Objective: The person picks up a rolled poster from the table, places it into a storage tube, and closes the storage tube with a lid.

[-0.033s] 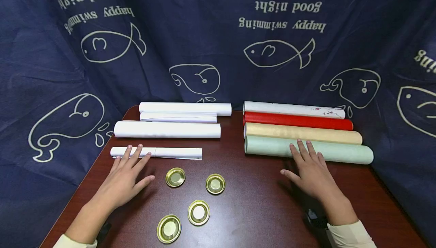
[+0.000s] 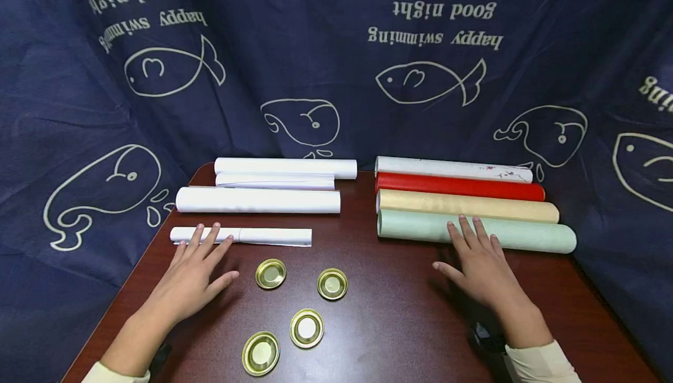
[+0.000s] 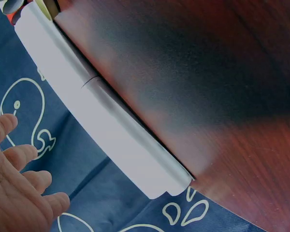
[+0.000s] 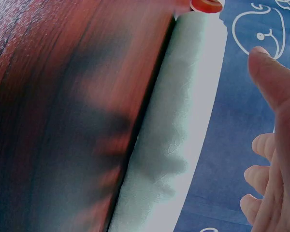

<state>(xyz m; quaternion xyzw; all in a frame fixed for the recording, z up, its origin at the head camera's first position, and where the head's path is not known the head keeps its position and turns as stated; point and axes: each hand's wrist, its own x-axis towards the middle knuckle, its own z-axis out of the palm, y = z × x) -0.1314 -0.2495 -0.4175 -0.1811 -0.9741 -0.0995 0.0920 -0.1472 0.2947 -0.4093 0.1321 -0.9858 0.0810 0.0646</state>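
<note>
My left hand is held palm down with its fingers spread, its fingertips overlapping the thin white paper roll in the head view. Nothing is in its grasp. On the right, the other hand is likewise spread, fingertips over the near side of the pale green roll; it grips nothing. In the right wrist view a shadow of fingers falls across the green roll. Between the hands lie several shallow gold lids, among them one near the left thumb and another farther right.
Behind the left hand lie more white rolls, the thickest in front. Behind the green roll are a gold roll, a red roll and a flower-printed white roll. A dark blue curtain surrounds the brown table.
</note>
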